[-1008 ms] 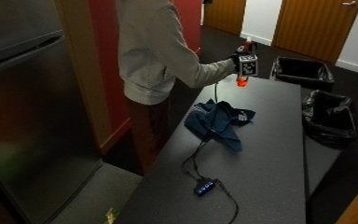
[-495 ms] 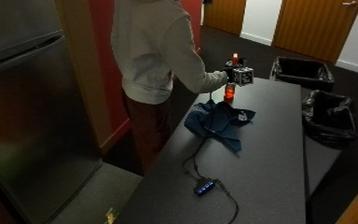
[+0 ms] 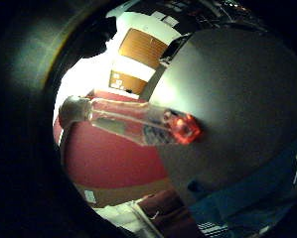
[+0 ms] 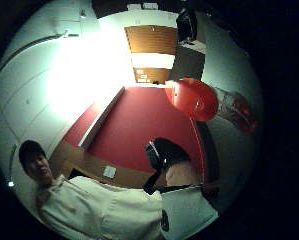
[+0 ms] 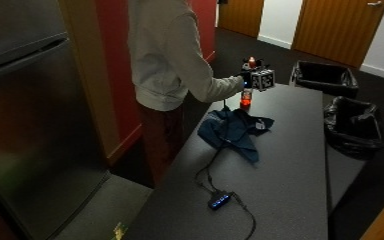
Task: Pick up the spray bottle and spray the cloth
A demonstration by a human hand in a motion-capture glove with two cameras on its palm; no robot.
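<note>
Right hand is up over the far part of the desk, near the edge where the person stands. Fingers are wrapped round the spray bottle, holding it upright, lifted clear of the desk. The bottle's body is clear, its base red-orange; cap sits above the hand. Little-finger palm view: the bottle runs right across the palm, white cap at one end, red base at the other, grey desk behind. Thumb palm view: only the red base shows well.

Cloth, blue and crumpled, lies on the desk just beside and nearer than the bottle, by the person's edge. Bottle isn't touching it.

A black cable runs from the cloth area to a small device with blue lights near the desk's near end.
</note>
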